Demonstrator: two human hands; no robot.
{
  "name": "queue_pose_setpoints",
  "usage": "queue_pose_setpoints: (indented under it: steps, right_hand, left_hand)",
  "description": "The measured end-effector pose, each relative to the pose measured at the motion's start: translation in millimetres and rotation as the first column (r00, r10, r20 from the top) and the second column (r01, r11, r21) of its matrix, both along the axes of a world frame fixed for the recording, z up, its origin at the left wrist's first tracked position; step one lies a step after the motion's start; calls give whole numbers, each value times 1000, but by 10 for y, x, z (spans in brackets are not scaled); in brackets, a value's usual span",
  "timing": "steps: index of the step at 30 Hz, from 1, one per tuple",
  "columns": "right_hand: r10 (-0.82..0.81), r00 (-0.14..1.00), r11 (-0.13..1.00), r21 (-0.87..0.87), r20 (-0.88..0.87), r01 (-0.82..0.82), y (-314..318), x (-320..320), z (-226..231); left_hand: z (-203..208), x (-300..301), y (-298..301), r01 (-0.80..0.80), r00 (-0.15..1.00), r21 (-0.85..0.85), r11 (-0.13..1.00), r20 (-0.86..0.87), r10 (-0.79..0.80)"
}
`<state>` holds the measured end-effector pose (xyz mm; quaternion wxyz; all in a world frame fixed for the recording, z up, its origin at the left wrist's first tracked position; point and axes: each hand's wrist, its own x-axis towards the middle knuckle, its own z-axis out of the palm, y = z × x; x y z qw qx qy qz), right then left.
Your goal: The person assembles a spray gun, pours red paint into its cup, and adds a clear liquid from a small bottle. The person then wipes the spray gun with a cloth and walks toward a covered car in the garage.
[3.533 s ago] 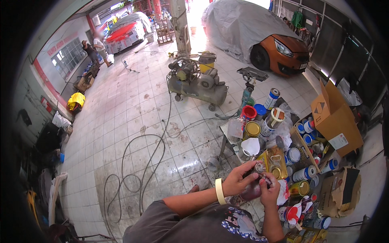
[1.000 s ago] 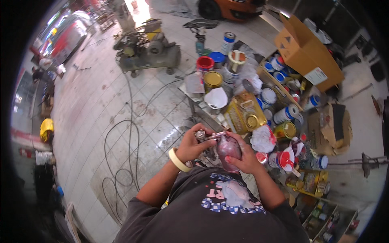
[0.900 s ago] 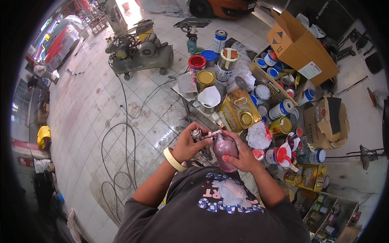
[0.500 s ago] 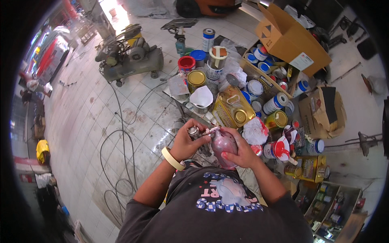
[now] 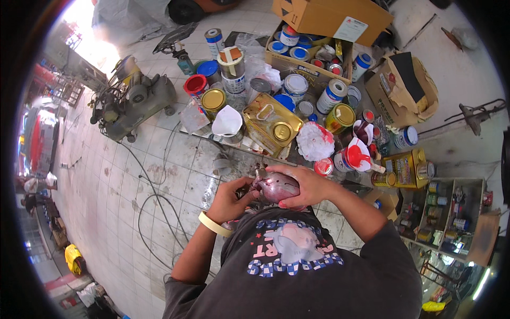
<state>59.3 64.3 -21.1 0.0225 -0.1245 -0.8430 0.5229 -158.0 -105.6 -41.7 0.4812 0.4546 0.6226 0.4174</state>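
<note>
In front of my shirt I hold a paint spray gun (image 5: 278, 188) with a rounded cup smeared in reddish-pink paint. My left hand (image 5: 232, 199) is closed around its metal body end. My right hand (image 5: 311, 186) wraps the cup from the right, fingers over the top and thumb below. The gun's trigger and handle are mostly hidden by my left fingers. A pale yellow roll of masking tape (image 5: 213, 224) sits round my left wrist like a bracelet. Just beyond my hands is a gold rectangular tin (image 5: 264, 114), its top facing up.
Paint cans crowd the bench ahead, among them an open red one (image 5: 196, 84) and a red-smeared paper cone (image 5: 358, 155). Crumpled paper (image 5: 314, 141) lies nearby. Cardboard box (image 5: 313, 18) stands at the back. An air compressor (image 5: 139, 98) and black hose (image 5: 149, 186) occupy the floor to the left.
The spray gun has tilted so its cup lies more sideways, and my right hand has shifted over its top. The view has turned, sliding the bench leftward and upward.
</note>
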Motion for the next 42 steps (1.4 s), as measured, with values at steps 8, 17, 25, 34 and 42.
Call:
queue_pose_setpoints:
  steps: [8, 17, 25, 34, 42]
  right_hand:
    - [36, 997, 993, -114, 71, -28, 2, 153, -217]
    - [40, 976, 998, -51, 212, -29, 11, 282, -219]
    - [53, 979, 994, -107, 199, -32, 40, 396, -337]
    - [34, 976, 998, -57, 217, -22, 0, 464, -361]
    - [-22, 968, 998, -45, 249, 34, -28, 484, -342]
  left_hand:
    - [-102, 93, 62, 100, 967, -204, 974, 251, -46]
    - [-427, 284, 75, 139, 990, 25, 990, -39, -138]
    - [-474, 440, 70, 147, 987, -111, 983, 83, -138]
    - [-623, 394, 134, 274, 886, -164, 948, 426, -183]
    - [-745, 386, 94, 211, 875, -247, 946, 479, -70]
